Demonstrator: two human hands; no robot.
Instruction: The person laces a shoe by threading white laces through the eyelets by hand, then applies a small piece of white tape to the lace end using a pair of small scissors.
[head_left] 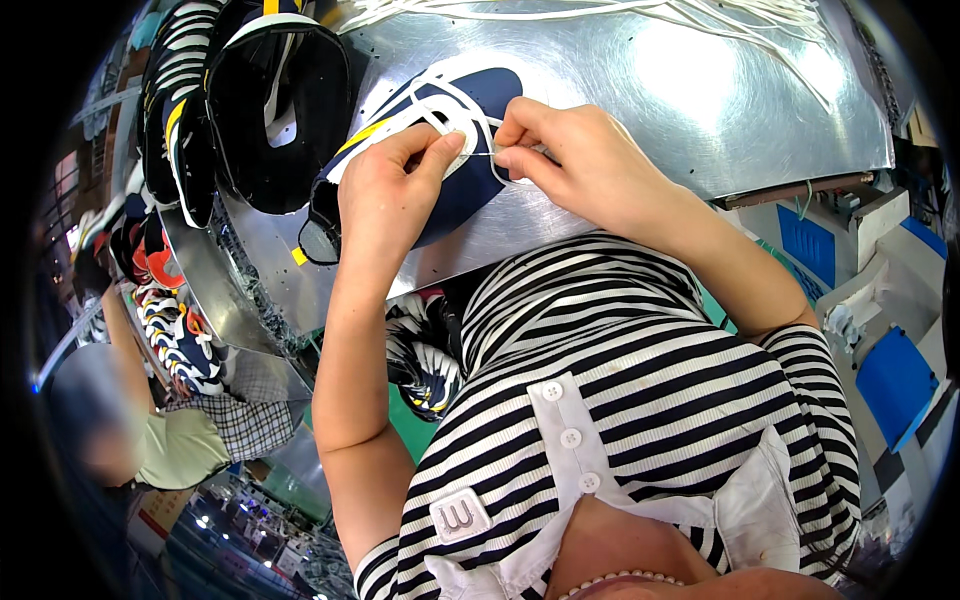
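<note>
A navy, white and yellow shoe upper (462,203) lies on the metal table, partly hidden under my left hand. White shoelace (455,92) loops over its eyelet area. My left hand (392,190) is over the white part of the upper, thumb and forefinger pinched together on the lace. To its right, my right hand (575,152) pinches too, thumb against forefinger. A thin white stretch of lace runs between the fingertips of both hands. The exact grip at the fingertips is partly hidden.
Several stacked shoe uppers (180,120) and a black-lined upper (275,120) stand at the table's left. Loose white laces (600,10) lie along the far side of the metal table (640,110). At left a co-worker (185,445) is beside more shoes (185,340).
</note>
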